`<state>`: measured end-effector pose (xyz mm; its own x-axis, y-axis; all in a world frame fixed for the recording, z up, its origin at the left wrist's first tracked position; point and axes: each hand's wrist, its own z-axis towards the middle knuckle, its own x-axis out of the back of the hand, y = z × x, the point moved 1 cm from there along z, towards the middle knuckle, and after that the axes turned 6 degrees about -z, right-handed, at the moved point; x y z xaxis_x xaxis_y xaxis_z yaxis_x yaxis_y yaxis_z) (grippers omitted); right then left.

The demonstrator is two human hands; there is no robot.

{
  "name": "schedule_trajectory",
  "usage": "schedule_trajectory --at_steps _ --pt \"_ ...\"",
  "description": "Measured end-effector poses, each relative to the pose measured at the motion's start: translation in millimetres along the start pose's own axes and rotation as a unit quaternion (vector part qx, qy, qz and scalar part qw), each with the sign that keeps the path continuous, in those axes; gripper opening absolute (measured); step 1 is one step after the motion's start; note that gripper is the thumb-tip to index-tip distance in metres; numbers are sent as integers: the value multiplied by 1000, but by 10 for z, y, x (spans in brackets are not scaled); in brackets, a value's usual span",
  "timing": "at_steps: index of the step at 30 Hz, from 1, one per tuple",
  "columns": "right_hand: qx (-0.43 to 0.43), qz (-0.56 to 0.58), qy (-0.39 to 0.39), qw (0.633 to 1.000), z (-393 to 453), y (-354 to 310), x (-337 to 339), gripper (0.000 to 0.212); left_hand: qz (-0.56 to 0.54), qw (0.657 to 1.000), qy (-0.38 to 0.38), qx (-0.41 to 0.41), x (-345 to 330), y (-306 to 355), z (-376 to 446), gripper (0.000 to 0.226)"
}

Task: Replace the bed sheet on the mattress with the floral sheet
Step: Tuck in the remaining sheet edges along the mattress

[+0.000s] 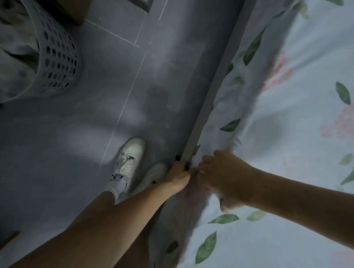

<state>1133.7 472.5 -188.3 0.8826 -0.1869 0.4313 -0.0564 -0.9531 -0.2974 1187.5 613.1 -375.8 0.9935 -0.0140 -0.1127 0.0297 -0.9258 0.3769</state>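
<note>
The floral sheet point(294, 140), pale with green leaves and pink flowers, covers the mattress on the right half of the head view. Its edge hangs over the grey bed frame rail point(218, 78). My left hand point(179, 173) grips the rail's edge, fingers curled over it. My right hand point(223, 175) lies on the sheet right beside it, fingers bunching the fabric at the mattress edge. The fingertips of both hands are partly hidden in the cloth.
A grey perforated laundry basket point(57, 62) holding crumpled cloth point(10, 43) stands at the upper left on the tiled floor point(112, 99). My white shoes point(129, 160) stand close to the bed frame. A dark flat object point(0, 241) lies at the lower left.
</note>
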Motion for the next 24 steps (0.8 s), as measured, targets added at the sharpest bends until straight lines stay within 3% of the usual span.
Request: schedule_trajectory --at_steps 2,4,8,13,17,19,21,24 --pt "-3 -9 -9 1000 71 12 -52 60 -19 1000 8 9 -2 -68 -42 42" --pt "-10 -25 -31 999 146 1 -84 62 -43 999 21 23 -3 -160 -12 35" --pt "-19 -14 -81 996 175 -73 -38 59 -67 997 18 34 -65 -235 9 44" --pt "-33 -1 -73 997 26 -143 -31 42 -179 982 -6 63 -132 -220 -42 66" --pt "-43 -7 -62 997 -47 -164 -44 39 -274 959 -18 65 -184 -165 23 52" --pt "-48 -7 -61 997 -55 -165 -53 40 -290 953 -46 72 -270 -203 46 71" --pt "-54 -8 -58 997 -50 -166 -63 42 -277 958 -54 44 -303 -216 30 91" --pt "-57 -22 -64 996 -36 -179 -76 48 -121 992 -38 -17 -231 -142 -90 75"
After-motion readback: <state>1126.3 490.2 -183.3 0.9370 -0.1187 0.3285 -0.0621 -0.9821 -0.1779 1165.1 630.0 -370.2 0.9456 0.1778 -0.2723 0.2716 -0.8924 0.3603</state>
